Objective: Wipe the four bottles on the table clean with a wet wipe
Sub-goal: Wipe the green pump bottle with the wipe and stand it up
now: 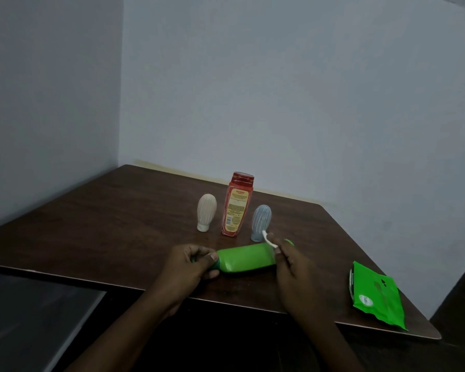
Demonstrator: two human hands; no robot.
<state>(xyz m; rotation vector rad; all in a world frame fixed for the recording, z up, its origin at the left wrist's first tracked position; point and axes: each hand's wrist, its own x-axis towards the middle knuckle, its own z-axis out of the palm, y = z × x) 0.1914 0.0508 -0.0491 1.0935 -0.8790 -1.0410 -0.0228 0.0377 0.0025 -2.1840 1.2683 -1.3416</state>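
Observation:
A green bottle (pixel 246 257) lies sideways just above the brown table (pixel 105 224), held between both hands. My left hand (pixel 191 264) grips its cap end. My right hand (pixel 290 261) pinches a white wet wipe (pixel 269 240) against the bottle's other end. Behind them stand three upright bottles: a cream ribbed one (pixel 206 212), a tall red one (pixel 236 205) and a pale blue ribbed one (pixel 261 222).
A green wet-wipe pack (pixel 376 294) lies near the table's front right corner. Pale walls meet in a corner behind the table. A grey flat surface (pixel 38 318) sits lower at the left, below the table's front edge.

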